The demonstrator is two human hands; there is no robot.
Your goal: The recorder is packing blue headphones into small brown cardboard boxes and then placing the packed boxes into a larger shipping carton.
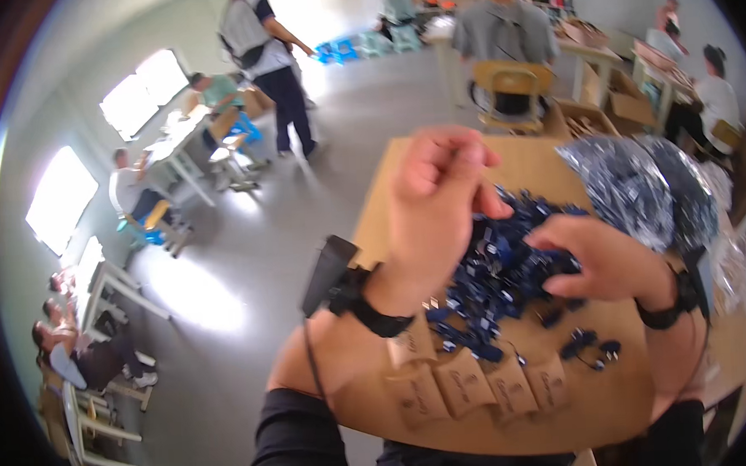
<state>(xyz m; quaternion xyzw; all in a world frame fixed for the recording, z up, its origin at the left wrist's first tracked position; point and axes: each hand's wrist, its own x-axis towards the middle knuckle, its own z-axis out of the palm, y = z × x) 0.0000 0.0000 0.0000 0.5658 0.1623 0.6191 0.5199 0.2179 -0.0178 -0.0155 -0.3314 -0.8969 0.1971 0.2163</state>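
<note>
My left hand (439, 204) is raised above the wooden table (388, 198), fingers curled together; what they pinch is hidden. A black band with a small black box sits on that wrist. My right hand (598, 259) rests on a heap of small dark blue pieces (498, 281) in the middle of the table, fingers bent into the pile. Several brown paper tags (461, 384) lie in a row near the front edge. A few loose blue pieces (590, 344) lie to their right.
A clear plastic bag full of dark blue pieces (640, 181) sits at the table's right. A yellow chair (513, 91) stands at the far edge, with a person in grey behind it. Other people sit at white tables on the left and at the right.
</note>
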